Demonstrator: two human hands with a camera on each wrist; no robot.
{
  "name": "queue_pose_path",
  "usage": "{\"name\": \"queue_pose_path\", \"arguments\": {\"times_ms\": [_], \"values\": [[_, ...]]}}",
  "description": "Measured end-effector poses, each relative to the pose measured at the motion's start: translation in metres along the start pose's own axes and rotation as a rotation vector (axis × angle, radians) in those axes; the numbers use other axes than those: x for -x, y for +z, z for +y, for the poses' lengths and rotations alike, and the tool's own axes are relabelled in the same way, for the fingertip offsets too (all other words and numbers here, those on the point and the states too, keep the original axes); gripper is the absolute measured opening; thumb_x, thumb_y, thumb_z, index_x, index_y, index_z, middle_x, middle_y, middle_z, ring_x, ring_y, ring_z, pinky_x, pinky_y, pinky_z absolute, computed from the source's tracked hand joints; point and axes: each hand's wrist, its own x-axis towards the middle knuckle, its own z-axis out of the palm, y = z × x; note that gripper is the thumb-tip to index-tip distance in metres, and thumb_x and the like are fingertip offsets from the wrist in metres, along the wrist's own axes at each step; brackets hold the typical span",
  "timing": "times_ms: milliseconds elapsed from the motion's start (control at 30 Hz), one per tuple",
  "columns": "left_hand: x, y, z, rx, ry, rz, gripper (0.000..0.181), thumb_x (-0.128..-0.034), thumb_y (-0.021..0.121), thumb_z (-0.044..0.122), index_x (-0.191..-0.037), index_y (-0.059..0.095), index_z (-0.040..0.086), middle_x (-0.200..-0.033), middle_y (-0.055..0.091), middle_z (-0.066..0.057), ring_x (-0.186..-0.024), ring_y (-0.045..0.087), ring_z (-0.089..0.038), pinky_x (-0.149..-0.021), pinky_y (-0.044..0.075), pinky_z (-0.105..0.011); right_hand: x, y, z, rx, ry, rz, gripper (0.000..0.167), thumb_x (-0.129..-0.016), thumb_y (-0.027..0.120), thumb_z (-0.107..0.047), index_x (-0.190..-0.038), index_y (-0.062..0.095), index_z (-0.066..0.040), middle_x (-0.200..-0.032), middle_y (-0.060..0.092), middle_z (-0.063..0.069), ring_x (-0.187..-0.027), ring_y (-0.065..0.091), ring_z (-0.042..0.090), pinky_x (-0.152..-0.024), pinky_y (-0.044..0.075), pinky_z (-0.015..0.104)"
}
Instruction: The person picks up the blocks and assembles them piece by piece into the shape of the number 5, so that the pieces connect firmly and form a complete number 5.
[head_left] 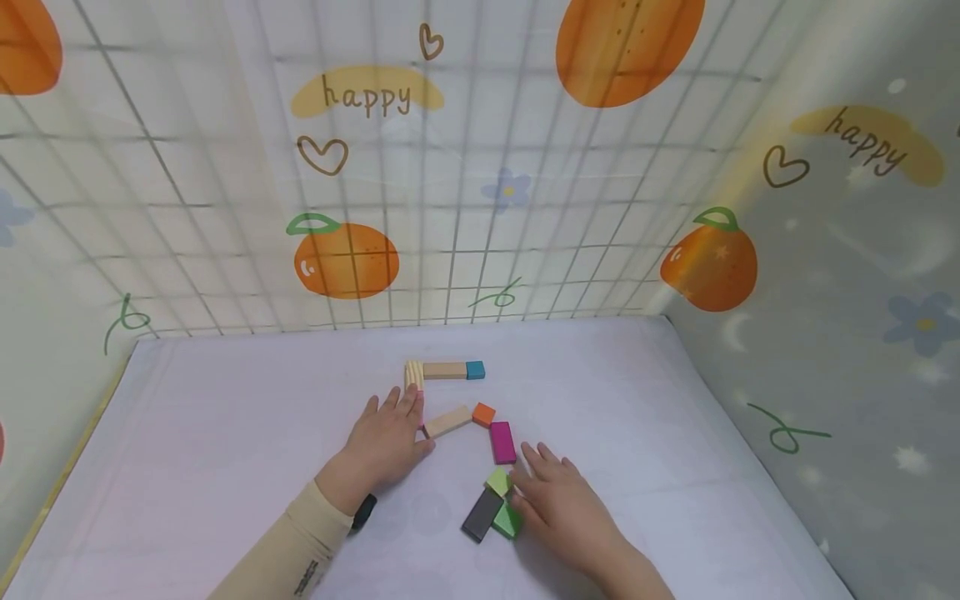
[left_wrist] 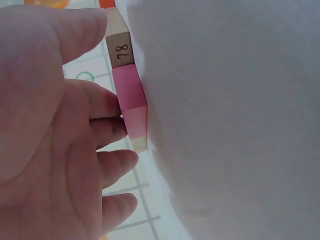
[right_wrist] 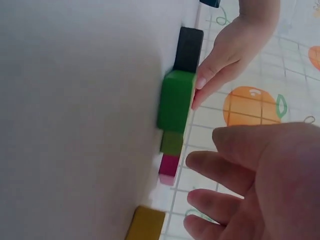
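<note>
My left hand (head_left: 386,442) rests at the left side of a block outline, its fingers straight and slightly spread. In the left wrist view its fingertips touch or nearly touch a pink block (left_wrist: 131,102), and the thumb lies by a wooden block (left_wrist: 120,50) marked 78. A striped cream block (head_left: 414,375) stands just beyond those fingers. My right hand (head_left: 562,508) hovers beside a green block (head_left: 507,520) and a light green block (head_left: 498,482), fingers extended and holding nothing. Against the greens lies a black block (head_left: 482,514); a magenta block (head_left: 503,442) sits above them.
A wooden plank (head_left: 446,371) and a blue block (head_left: 476,370) form the top row. An orange block (head_left: 483,414) touches the slanted wooden block's end. A yellow block (right_wrist: 145,222) shows in the right wrist view. Patterned cloth (head_left: 502,242) walls the white table (head_left: 225,417).
</note>
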Motion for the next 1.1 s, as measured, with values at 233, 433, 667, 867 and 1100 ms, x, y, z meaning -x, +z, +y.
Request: {"name": "queue_pose_path", "arguments": {"times_ms": [233, 433, 667, 867, 1100], "values": [[0.001, -0.002, 0.000, -0.013, -0.010, -0.010, 0.081, -0.0985, 0.054, 0.056, -0.158, 0.031, 0.006, -0.167, 0.026, -0.011, -0.154, 0.025, -0.034, -0.122, 0.023, -0.058, 0.007, 0.004, 0.005, -0.005, -0.093, -0.051, 0.042, -0.097, 0.065, -0.037, -0.135, 0.067, -0.020, -0.157, 0.047, 0.006, -0.149, 0.036, 0.036, -0.117, 0.031, 0.063], [0.001, -0.002, 0.000, -0.021, 0.000, -0.010, 0.081, -0.0987, 0.054, 0.056, -0.158, 0.031, 0.006, -0.167, 0.026, -0.011, -0.154, 0.025, -0.035, -0.122, 0.023, -0.059, 0.008, 0.009, -0.005, -0.007, -0.121, -0.162, 0.051, -0.096, 0.066, -0.039, -0.144, 0.059, -0.021, -0.155, 0.049, -0.003, -0.150, 0.036, 0.030, -0.117, 0.030, 0.061], [0.002, -0.001, 0.001, -0.025, -0.005, -0.004, 0.082, -0.0990, 0.053, 0.056, -0.159, 0.029, 0.006, -0.167, 0.025, -0.011, -0.154, 0.025, -0.034, -0.123, 0.022, -0.057, 0.010, 0.016, -0.029, 0.018, -0.254, -0.258, 0.056, -0.098, 0.063, -0.043, -0.150, 0.050, -0.028, -0.157, 0.045, -0.011, -0.149, 0.040, 0.020, -0.115, 0.037, 0.057], [0.003, 0.000, 0.001, -0.031, -0.006, 0.005, 0.082, -0.0982, 0.055, 0.056, -0.158, 0.032, 0.005, -0.167, 0.027, -0.011, -0.154, 0.026, -0.033, -0.122, 0.024, -0.058, 0.013, 0.018, -0.041, 0.031, -0.345, -0.280, 0.060, -0.100, 0.059, -0.044, -0.155, 0.041, -0.026, -0.162, 0.036, -0.009, -0.150, 0.037, 0.019, -0.115, 0.039, 0.055], [0.002, 0.001, 0.001, -0.030, 0.007, 0.002, 0.082, -0.0984, 0.054, 0.057, -0.158, 0.030, 0.005, -0.167, 0.026, -0.011, -0.154, 0.025, -0.034, -0.123, 0.023, -0.058, 0.018, 0.015, -0.036, 0.020, -0.454, -0.193, 0.044, -0.101, 0.059, -0.040, -0.144, 0.056, -0.032, -0.158, 0.043, -0.008, -0.149, 0.039, 0.020, -0.112, 0.040, 0.058]]}}
